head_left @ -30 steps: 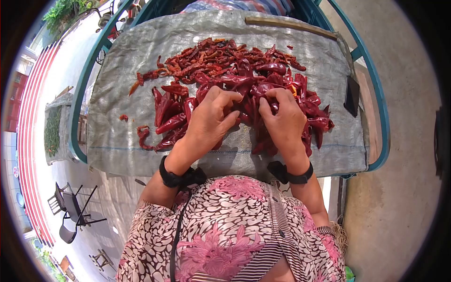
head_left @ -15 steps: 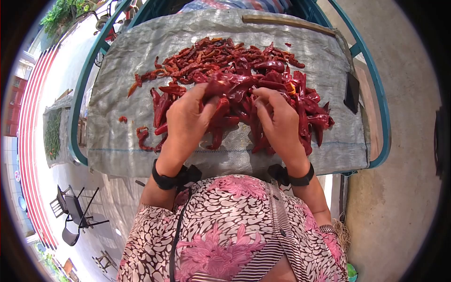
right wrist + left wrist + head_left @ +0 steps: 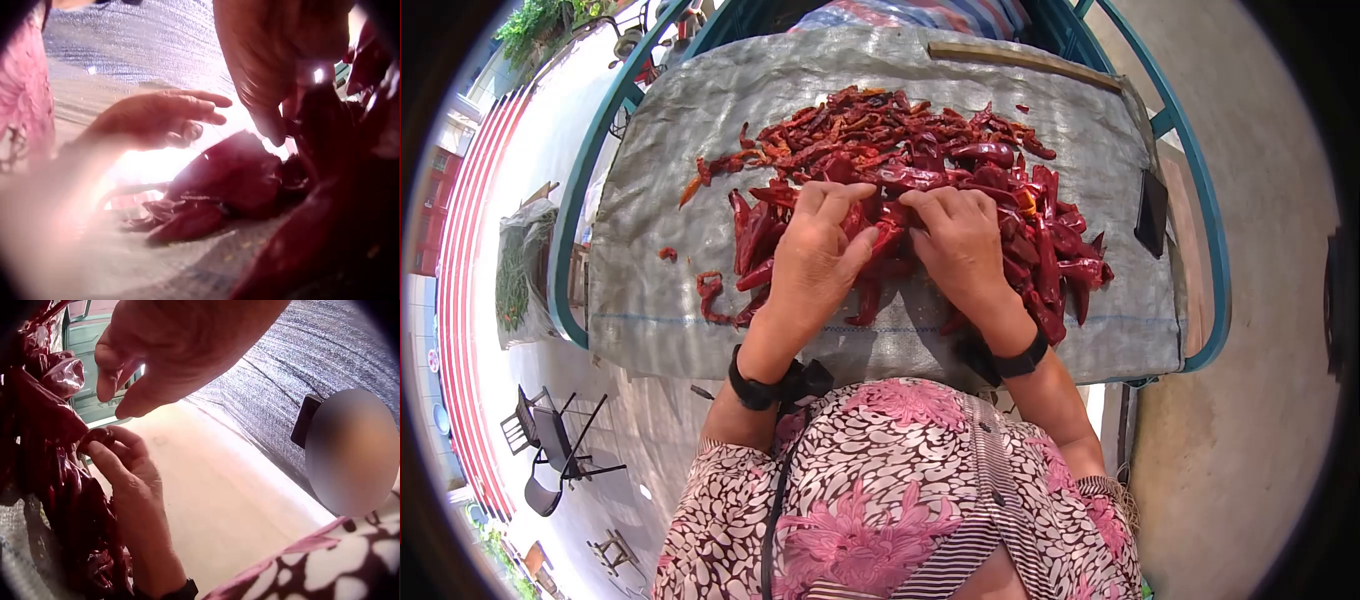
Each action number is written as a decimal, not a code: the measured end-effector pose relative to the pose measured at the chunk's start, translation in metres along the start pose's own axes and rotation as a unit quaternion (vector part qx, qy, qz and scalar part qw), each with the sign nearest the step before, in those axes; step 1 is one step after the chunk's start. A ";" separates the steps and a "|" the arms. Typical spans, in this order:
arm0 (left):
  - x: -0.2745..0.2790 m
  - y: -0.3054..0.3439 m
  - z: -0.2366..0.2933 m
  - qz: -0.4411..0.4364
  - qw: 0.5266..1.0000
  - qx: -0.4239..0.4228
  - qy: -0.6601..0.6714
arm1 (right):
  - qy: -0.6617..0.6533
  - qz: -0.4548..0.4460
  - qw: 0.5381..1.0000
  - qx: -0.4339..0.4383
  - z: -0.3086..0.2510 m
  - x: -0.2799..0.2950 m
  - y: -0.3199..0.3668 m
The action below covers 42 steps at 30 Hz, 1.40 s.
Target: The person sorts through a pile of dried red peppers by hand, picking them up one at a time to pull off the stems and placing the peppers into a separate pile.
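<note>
A heap of glossy dark-red chili peppers [image 3: 1055, 240] lies in front of the person, with smaller, shrivelled peppers [image 3: 840, 125] behind it. My left hand [image 3: 805, 250] hovers over the heap's near left part. In the right wrist view the left hand [image 3: 169, 119] has its fingers stretched out and thumb apart, with nothing between them. Close by on its right, my right hand [image 3: 960, 245] bends its fingers down into the peppers. The left wrist view shows the right hand [image 3: 134, 475] pinching a dark-red chili pepper [image 3: 97, 436] between thumb and fingers at the heap's edge.
The peppers lie on a grey woven sheet [image 3: 670, 200] within a teal metal frame [image 3: 1200, 190]. A black phone [image 3: 1150, 212] is at the right edge, a wooden strip [image 3: 1025, 65] at the back. Black folding chairs [image 3: 555, 450] stand on the floor to the left.
The left hand, which held up a red pepper half a second ago, has let it go and moved slightly right. My right hand has shifted left, closer to the left hand.
</note>
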State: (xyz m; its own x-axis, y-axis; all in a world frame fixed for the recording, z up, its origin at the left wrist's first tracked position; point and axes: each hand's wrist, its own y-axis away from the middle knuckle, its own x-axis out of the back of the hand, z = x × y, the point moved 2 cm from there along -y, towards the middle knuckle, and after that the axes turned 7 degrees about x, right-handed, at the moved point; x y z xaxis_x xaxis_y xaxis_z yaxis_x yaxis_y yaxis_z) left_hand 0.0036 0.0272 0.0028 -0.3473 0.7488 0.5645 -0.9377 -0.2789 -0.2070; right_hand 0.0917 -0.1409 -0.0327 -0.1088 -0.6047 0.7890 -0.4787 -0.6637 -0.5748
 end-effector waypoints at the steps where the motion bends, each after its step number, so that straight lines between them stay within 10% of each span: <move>1: -0.002 0.001 0.002 -0.020 1.000 0.002 0.004 | -0.053 0.021 0.998 -0.018 -0.002 0.007 0.000; 11: -0.020 0.003 0.004 -0.157 0.985 -0.067 -0.014 | -0.517 0.020 0.812 -0.272 -0.015 0.038 0.021; 16: -0.006 0.005 0.008 -0.075 0.994 -0.010 -0.074 | -0.334 0.091 0.891 -0.294 -0.005 0.045 0.025; 19: 0.003 0.001 0.000 0.007 0.996 0.023 -0.089 | -0.028 0.020 0.994 -0.101 -0.003 0.049 0.026; 25: 0.000 0.001 0.007 0.002 0.999 0.034 -0.033 | 0.110 -0.036 0.993 -0.017 -0.005 0.031 0.033; 38: -0.041 0.014 0.015 -0.195 0.981 -0.008 0.007 | -0.320 0.037 0.935 -0.149 -0.014 0.056 0.020; 42: -0.030 0.012 0.013 -0.125 0.992 0.013 0.027 | -0.231 0.055 0.960 -0.147 -0.006 0.064 0.019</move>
State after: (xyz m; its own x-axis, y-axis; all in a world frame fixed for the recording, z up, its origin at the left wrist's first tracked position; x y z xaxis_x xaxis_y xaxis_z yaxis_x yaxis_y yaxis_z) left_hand 0.0030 -0.0065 -0.0062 -0.1039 0.8270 0.5525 -0.9945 -0.0949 -0.0449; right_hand 0.0703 -0.1897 0.0085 0.1916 -0.8401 0.5074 -0.7193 -0.4719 -0.5098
